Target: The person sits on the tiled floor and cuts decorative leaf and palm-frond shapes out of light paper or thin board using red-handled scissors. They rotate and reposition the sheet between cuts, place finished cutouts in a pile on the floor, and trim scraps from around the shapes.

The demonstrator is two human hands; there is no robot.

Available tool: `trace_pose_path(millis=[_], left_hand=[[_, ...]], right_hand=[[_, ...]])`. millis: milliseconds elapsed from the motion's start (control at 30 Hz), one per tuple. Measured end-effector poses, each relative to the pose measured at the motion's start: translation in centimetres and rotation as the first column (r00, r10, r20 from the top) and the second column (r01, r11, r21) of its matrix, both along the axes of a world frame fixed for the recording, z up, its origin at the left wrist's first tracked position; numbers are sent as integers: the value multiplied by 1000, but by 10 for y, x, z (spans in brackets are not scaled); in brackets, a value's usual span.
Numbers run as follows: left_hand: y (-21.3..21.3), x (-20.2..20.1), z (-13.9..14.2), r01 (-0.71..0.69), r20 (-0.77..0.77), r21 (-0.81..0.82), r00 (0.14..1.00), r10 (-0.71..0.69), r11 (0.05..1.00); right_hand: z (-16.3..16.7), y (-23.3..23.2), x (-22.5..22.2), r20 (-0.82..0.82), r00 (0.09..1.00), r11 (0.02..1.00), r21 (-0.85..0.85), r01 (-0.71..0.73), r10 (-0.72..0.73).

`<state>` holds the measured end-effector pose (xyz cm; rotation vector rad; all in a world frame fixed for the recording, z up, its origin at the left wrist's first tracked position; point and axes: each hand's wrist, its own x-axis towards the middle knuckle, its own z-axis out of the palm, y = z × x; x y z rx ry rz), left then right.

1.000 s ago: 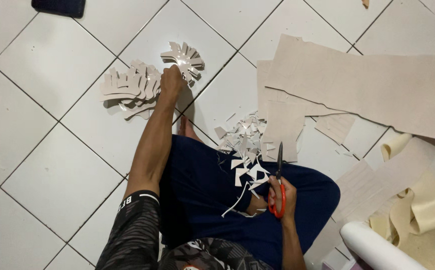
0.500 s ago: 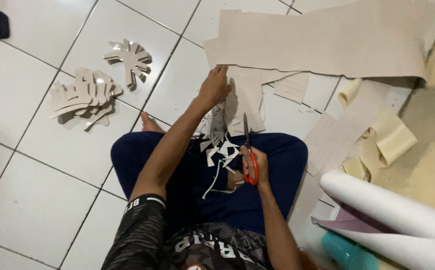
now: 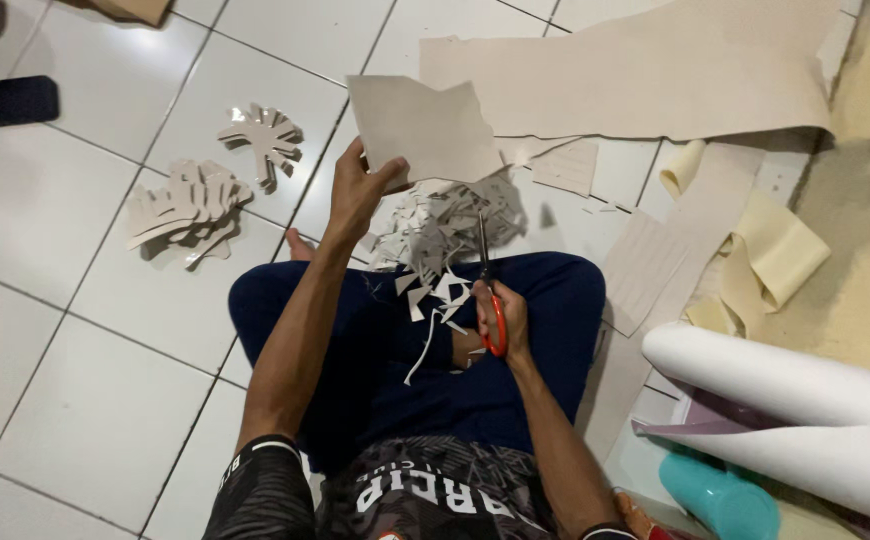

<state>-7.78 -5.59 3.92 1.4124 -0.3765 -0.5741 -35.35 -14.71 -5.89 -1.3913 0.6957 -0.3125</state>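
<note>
My left hand (image 3: 355,190) holds up a beige sheet piece (image 3: 425,125) by its lower left edge, above my lap. My right hand (image 3: 500,320) grips red-handled scissors (image 3: 485,280), blades closed and pointing away from me. A heap of beige offcuts (image 3: 435,230) lies on the floor and on my dark blue trousers (image 3: 405,370) between my hands. To the left on the white tiles lie a stack of cut leaf shapes (image 3: 187,210) and a single leaf shape (image 3: 263,135).
A large beige sheet (image 3: 655,70) spreads at the top right, with curled beige strips (image 3: 765,260) beside it. A white roll (image 3: 785,400) and a teal cylinder (image 3: 720,500) lie at the lower right. A dark phone (image 3: 7,100) rests at the upper left.
My left hand left the stack of leaf shapes, reached to the sheets ahead and now lifts a beige piece. The view has shifted right. The scissors stay in my right hand.
</note>
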Motion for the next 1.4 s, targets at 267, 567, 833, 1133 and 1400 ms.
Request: trace_pose_path(millis=[267,567,833,1133,1400], left_hand=[[70,-51,27,97,26,-97,995,-95,991],[94,-88,66,113,281,286,940,-196,952],[99,-89,68,229,42,73,972,-232,971],[100,-81,49,-6,-47,-143,999,-1,990],[104,-95,57,-126,-222,-355,974,48,926]], right_hand=[[60,27,-7,39,953,933,-220,-286,302],[124,24,-11,76,917,910,-181,-374,392],[122,23,-20,8,928,855,-393,-340,373],[107,37,-22,124,886,884,93,-459,447],[115,40,-8,242,865,854,184,-486,440]])
